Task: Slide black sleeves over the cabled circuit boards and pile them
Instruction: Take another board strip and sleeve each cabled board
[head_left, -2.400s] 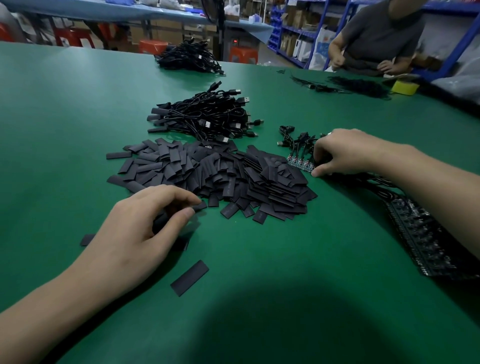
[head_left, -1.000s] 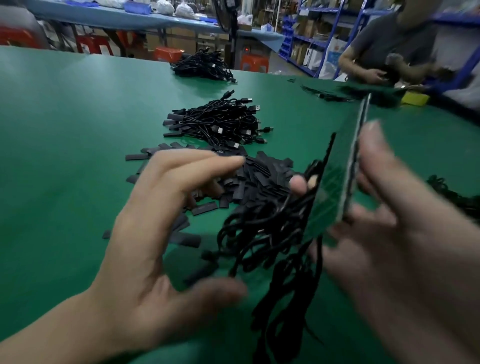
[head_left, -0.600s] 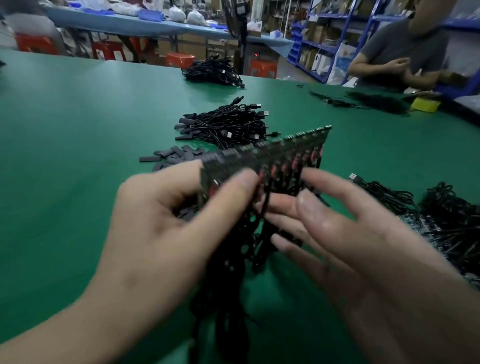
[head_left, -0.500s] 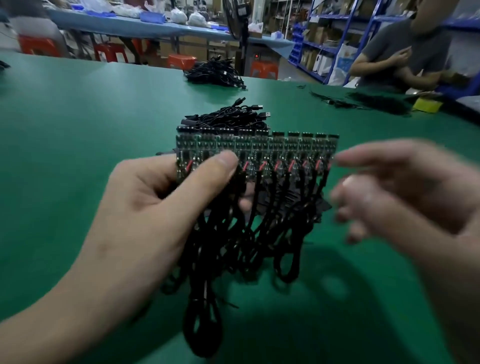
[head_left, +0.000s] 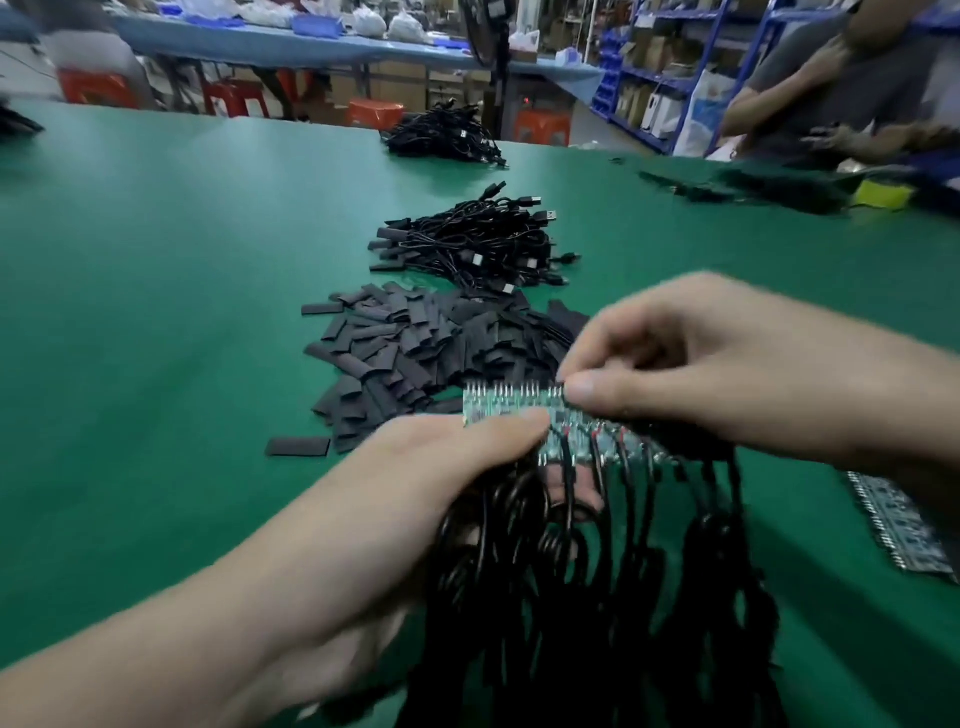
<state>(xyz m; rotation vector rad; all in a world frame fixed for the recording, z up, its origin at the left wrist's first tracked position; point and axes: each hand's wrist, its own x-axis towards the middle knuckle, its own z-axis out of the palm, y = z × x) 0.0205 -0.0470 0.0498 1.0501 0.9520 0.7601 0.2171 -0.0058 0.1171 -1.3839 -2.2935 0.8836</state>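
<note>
A strip of joined green circuit boards (head_left: 511, 408) with black cables (head_left: 597, 582) hanging from it is held above the green table. My left hand (head_left: 441, 478) grips the strip's left part from below, thumb on top. My right hand (head_left: 691, 364) pinches the strip's top edge near its middle with thumb and fingers. Behind the hands lies a heap of flat black sleeves (head_left: 431, 338), with one loose sleeve (head_left: 297, 446) at its near left. Farther back is a pile of sleeved cabled boards (head_left: 483, 244).
Another board panel (head_left: 898, 525) lies on the green table (head_left: 156, 312) at the right. A second cable heap (head_left: 447, 140) sits at the far edge. A person (head_left: 841, 78) works at the far right beside a yellow tape roll (head_left: 883, 193) and dark parts.
My right hand has come back onto the strip and now pinches its top edge. The strip has dropped lower and to the right, so the sleeve heap shows behind it.
</note>
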